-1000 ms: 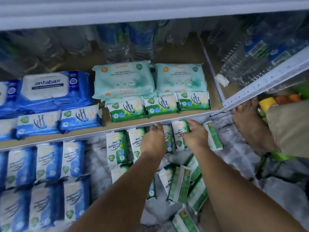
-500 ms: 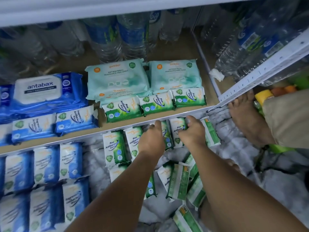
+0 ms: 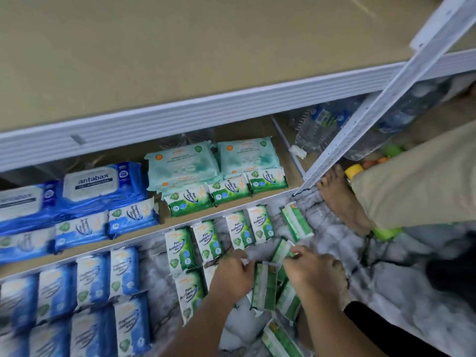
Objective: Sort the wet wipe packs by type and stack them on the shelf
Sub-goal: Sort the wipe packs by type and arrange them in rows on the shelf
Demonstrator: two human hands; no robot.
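Observation:
Small green pine wipe packs [image 3: 180, 249] lie in rows on the marble floor, with a loose pile [image 3: 288, 300] nearer me. My left hand [image 3: 233, 278] curls its fingers round the white end of a green pack in the pile. My right hand [image 3: 318, 274] pinches another green pack [image 3: 282, 249] by its top. Between both hands a green pack [image 3: 265, 288] stands on its edge. On the low shelf [image 3: 164, 228] sit three green packs [image 3: 226, 193], teal packs [image 3: 180, 164], blue antabax packs [image 3: 98, 184] and small blue packs [image 3: 131, 217].
Small blue packs [image 3: 87, 300] lie in rows on the floor at the left. A white shelf post [image 3: 360, 124] slants down at the right, next to a person's bare foot [image 3: 340, 202] and tan trouser leg. Water bottles [image 3: 319, 124] stand behind. An upper shelf board [image 3: 180, 47] overhangs.
Both hands have drawn back from the row of green packs by the shelf edge to the loose pile nearer me. The view has tilted up, showing the upper shelf.

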